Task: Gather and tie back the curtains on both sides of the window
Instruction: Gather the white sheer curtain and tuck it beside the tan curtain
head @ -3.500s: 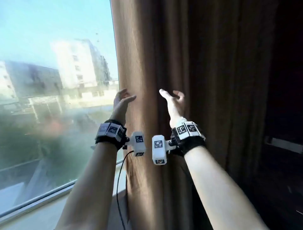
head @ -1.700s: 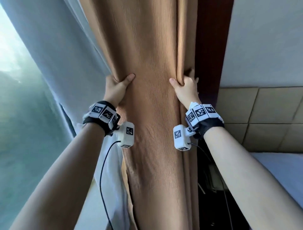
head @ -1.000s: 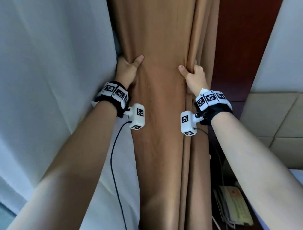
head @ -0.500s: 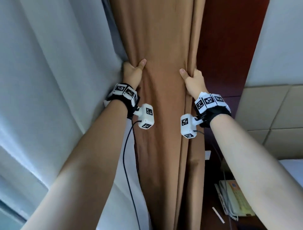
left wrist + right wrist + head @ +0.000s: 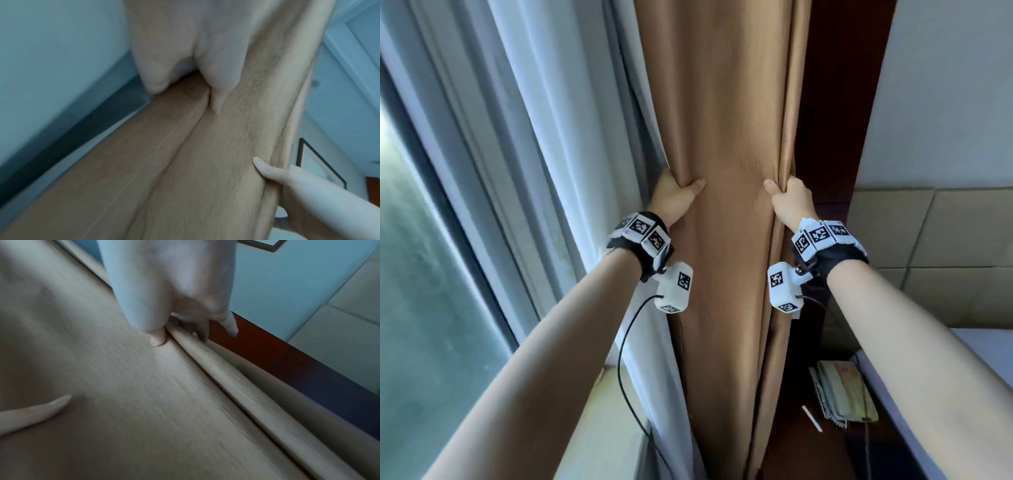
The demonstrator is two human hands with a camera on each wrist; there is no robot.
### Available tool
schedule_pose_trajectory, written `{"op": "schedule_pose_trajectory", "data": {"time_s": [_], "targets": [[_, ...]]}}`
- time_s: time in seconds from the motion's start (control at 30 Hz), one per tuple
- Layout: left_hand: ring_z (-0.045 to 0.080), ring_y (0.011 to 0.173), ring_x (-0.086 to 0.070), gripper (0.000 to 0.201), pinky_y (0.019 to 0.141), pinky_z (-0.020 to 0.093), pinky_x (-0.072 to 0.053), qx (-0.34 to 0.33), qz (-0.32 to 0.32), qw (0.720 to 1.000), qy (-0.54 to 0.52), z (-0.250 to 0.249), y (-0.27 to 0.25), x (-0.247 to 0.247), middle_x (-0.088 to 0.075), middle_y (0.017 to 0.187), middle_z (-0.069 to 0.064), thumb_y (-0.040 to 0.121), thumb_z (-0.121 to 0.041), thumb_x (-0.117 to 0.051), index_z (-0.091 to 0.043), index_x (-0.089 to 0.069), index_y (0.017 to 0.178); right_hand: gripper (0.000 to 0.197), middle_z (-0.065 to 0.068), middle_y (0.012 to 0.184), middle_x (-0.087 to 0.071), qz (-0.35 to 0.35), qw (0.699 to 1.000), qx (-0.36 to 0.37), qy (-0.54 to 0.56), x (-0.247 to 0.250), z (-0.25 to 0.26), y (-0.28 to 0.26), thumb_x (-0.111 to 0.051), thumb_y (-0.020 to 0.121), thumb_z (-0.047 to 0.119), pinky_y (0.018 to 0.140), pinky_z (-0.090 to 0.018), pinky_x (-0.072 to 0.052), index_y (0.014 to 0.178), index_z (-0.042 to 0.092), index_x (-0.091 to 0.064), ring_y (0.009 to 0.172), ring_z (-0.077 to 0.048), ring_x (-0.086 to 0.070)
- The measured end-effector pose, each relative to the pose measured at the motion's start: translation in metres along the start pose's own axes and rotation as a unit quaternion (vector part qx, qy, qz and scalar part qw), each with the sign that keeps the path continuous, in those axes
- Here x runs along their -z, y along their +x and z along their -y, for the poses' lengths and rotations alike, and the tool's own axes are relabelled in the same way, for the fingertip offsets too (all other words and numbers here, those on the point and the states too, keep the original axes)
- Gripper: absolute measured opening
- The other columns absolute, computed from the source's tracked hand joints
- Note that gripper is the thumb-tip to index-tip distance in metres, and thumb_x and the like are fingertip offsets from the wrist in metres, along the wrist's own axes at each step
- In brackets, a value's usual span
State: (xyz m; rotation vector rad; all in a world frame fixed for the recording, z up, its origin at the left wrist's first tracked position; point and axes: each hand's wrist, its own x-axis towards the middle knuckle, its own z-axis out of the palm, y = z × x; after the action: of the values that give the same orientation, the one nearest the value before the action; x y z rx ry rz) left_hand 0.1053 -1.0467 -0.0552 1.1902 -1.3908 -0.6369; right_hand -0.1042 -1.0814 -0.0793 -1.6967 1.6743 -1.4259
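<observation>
A tan curtain [image 5: 736,137] hangs bunched into a narrow column in the middle of the head view. My left hand [image 5: 676,195] grips its left edge, thumb in front and fingers hidden behind the cloth. At the same height my right hand [image 5: 787,198] grips its right folds. The left wrist view shows the tan curtain [image 5: 185,162] with my right hand's thumb pressed on it. In the right wrist view my right thumb lies on the tan curtain [image 5: 123,386] and the fingers curl behind a fold. A white sheer curtain [image 5: 544,137] hangs to the left.
The window glass [image 5: 414,291] and its frame are at the far left. A dark red wooden panel [image 5: 839,102] stands right of the curtain, then a white wall and beige padded panels [image 5: 945,233]. A telephone [image 5: 842,390] lies on a dark surface low at the right.
My hands closed round the curtain and have drawn its edges closer together into a narrower bundle. The view has shifted, so the window shows again at the left.
</observation>
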Motion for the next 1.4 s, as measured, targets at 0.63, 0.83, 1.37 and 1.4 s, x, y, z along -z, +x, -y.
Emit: {"op": "schedule_pose_trajectory", "data": {"time_s": [0.63,0.83,1.37,1.4], "targets": [[0.029,0.131,-0.046,0.088,0.097,0.031,-0.048,0.08,0.301,0.928,0.206,0.042,-0.224,0.075,-0.039,0.145,0.014,0.087,0.019,-0.034,-0.036,-0.009,0.151,0.065,-0.024,0.125,-0.054,0.118,0.987,0.104,-0.042,-0.02,0.044,-0.274,-0.048,0.097,0.019,0.088,-0.042,-0.044,0.151,0.025,-0.011,0.112,-0.041,-0.054],[0.024,0.106,-0.063,0.071,0.083,0.031,-0.056,0.07,0.241,0.954,0.164,0.042,-0.235,0.105,-0.06,0.126,0.014,0.094,0.002,-0.05,-0.034,-0.026,0.149,0.07,-0.003,0.078,-0.055,0.067,0.988,0.137,-0.004,-0.002,0.026,-0.291,-0.044,0.098,0.007,0.068,-0.03,-0.041,0.152,0.034,-0.011,0.073,-0.025,-0.059],[0.017,0.141,-0.025,0.086,0.116,0.04,-0.026,-0.174,-0.096,0.977,0.082,0.016,-0.26,0.069,-0.023,0.148,-0.005,0.085,-0.042,-0.067,-0.015,-0.015,0.148,0.006,-0.003,0.094,-0.052,-0.059,0.981,0.183,0.032,0.022,-0.004,-0.3,-0.061,0.088,0.013,0.082,-0.022,-0.041,0.09,0.01,-0.056,0.083,-0.007,-0.049],[0.017,0.142,-0.023,0.088,0.117,0.041,-0.024,-0.202,-0.117,0.968,0.096,0.013,-0.261,0.069,-0.02,0.149,-0.005,0.084,-0.041,-0.068,-0.018,-0.015,0.149,0.023,-0.004,0.094,-0.049,-0.064,0.98,0.189,0.021,0.021,-0.005,-0.302,-0.07,0.083,0.018,0.079,-0.02,-0.038,0.092,0.008,-0.052,0.081,-0.007,-0.046]]}}
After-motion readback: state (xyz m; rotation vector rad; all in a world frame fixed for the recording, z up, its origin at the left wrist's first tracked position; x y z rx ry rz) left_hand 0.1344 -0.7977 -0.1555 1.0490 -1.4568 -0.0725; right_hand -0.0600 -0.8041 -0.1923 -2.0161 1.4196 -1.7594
